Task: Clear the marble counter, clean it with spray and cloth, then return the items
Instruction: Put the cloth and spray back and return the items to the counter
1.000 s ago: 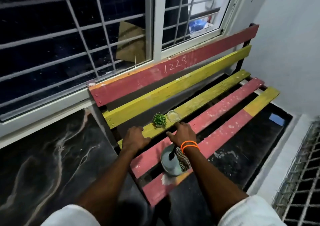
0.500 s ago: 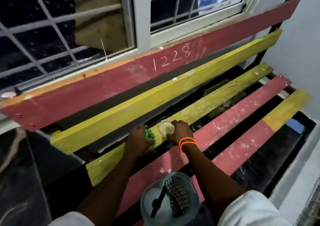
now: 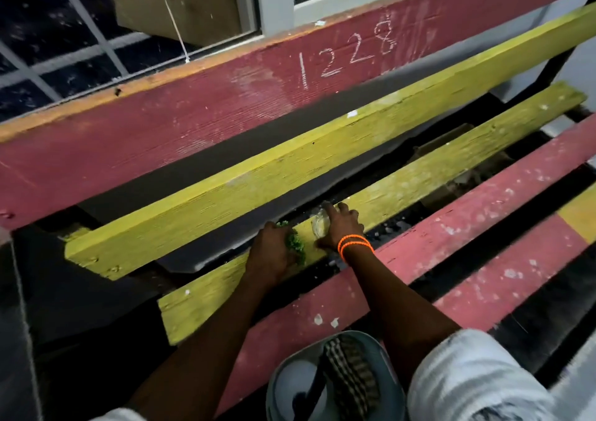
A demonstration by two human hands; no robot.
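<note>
On a yellow slat (image 3: 419, 175) of the painted bench, my left hand (image 3: 272, 251) curls around a small green plant (image 3: 296, 246). Beside it my right hand (image 3: 342, 227), with orange bands at the wrist, grips a small clear glass cup (image 3: 319, 227). Both items rest on the slat. At the bottom edge a grey-blue bowl (image 3: 280, 375) sits on the red slat; a checked cloth (image 3: 351, 375) and a dark-handled tool (image 3: 309, 391) lie in it. Only a dark strip of the marble counter (image 3: 19, 340) shows at the far left.
The bench has red and yellow slats with wide dark gaps between them. Its red backrest (image 3: 193, 107), chalked 1228, leans under a barred window (image 3: 64, 33). A white wall (image 3: 580, 59) closes the right side.
My head has moved closer and lower over the bench. Both hands went from resting on the slat near the plant and cup to closing around them.
</note>
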